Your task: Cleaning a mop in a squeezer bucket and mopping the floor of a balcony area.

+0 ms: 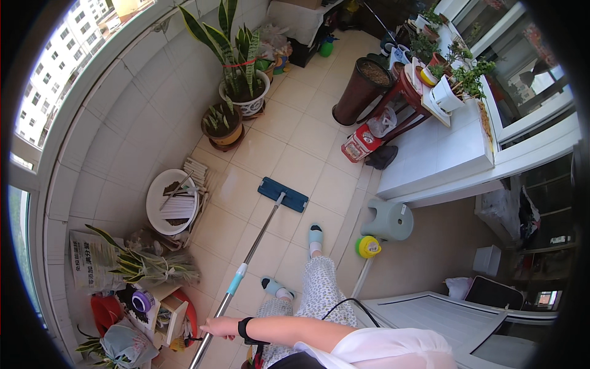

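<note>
My right hand (220, 328) reaches across from the lower right, a black band on its wrist, and closes round the metal pole of a flat mop (251, 251). The pole has a light blue and white joint partway along and slants up toward the middle of the floor. At its far end, the dark blue rectangular mop head (283, 194) lies flat on the beige tiles, ahead of my feet in blue-grey slippers (315, 235). My left hand is out of view.
On the left stand a white basin (157, 212), a wrapped plant (150, 267) and potted snake plants (246, 92). At the right are a tall brown pot (359, 92), a red box (361, 144), a grey-green stool (388, 220) and a yellow-lidded container (369, 247) near the doorway.
</note>
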Demonstrator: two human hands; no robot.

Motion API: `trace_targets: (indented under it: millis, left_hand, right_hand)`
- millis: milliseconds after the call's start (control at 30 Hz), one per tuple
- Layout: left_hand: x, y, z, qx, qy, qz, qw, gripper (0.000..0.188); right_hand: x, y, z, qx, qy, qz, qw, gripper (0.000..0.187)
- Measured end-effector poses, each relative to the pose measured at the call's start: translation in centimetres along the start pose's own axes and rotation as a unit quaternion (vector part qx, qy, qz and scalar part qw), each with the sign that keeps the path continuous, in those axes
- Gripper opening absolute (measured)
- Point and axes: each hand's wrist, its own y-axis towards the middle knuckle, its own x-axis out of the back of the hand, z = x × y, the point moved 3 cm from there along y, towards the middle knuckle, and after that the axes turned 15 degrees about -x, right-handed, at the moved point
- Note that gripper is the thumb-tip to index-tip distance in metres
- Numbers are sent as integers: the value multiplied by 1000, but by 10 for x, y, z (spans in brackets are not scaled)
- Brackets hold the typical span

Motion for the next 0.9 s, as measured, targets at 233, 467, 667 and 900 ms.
trace_targets:
  millis: [233,467,667,900]
  left_hand:
    - [1,102,-156,-147,-13,-11,989,36]
    - [81,172,-286,-147,185,-20,972,33]
    - [89,250,-351,-187,247,-214,926,14]
    - [55,350,-486,-219,259,-172,925,16]
  right_hand:
    - [173,-43,-42,118,-238,-384,884,40]
    - [344,-181,-133,154,108,-471,862,39]
    - [450,-253,-350,-101,172,-561,804,32]
    - [507,-306,-494,-202,489,-423,736,39]
